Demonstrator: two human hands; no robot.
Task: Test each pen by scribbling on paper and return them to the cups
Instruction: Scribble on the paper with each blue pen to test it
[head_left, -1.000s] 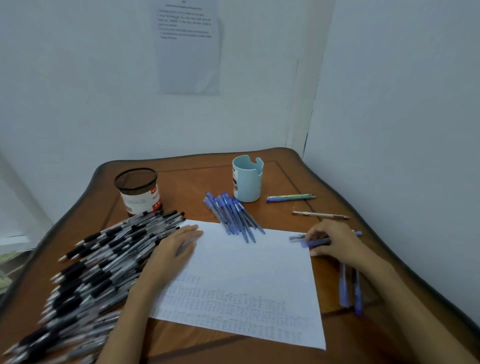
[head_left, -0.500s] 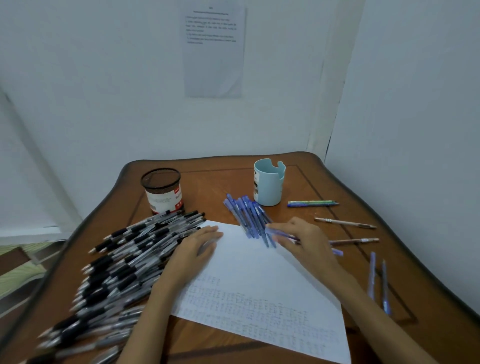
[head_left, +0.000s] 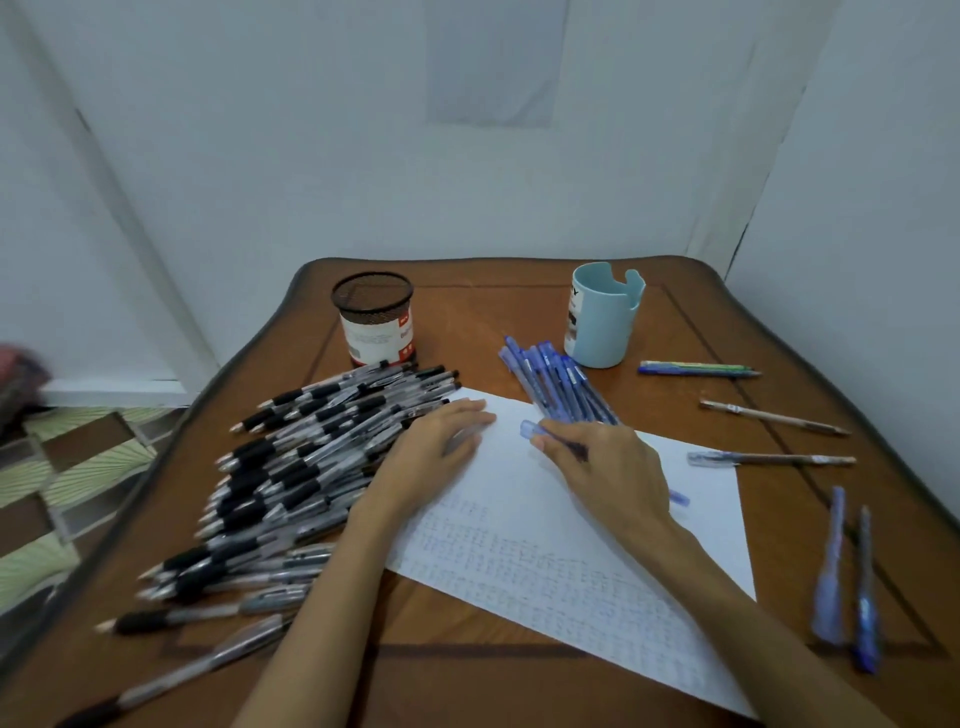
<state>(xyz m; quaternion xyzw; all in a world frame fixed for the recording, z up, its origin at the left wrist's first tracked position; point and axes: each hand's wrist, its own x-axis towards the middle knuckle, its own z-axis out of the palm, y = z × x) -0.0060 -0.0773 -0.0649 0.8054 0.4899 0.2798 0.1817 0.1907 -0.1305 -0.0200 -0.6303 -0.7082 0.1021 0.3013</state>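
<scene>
A brown wooden table with a curved rim (head_left: 691, 270) is bearing everything, and a white sheet of paper (head_left: 524, 499) is lying across its middle, its near half covered in rows of faint scribbles. Left of the sheet a large heap of black-grip clear pens (head_left: 291, 467) is spreading toward the near edge; beyond it a black mesh cup with a red-and-white label (head_left: 375, 319) and a pale blue notched plastic cup (head_left: 602, 314) are standing, both looking empty from here. A bundle of blue capped pens (head_left: 558, 387) is resting just in front of the blue cup.

The left hand (head_left: 436, 447) is lying flat and open, pinning the sheet's far corner. The right hand (head_left: 608, 467) is closing around a blue capped pen (head_left: 532, 429), cap end pointing left.

To do this well, the cap probably needs to come off first, then a short scribble on the blank upper area, with the left hand keeping the paper from sliding.

Motion blur is smearing the two blue pens at the right edge (head_left: 847, 577); the held pen's barrel is mostly hidden under the fingers, and the scribbles are too faint to read.
</scene>
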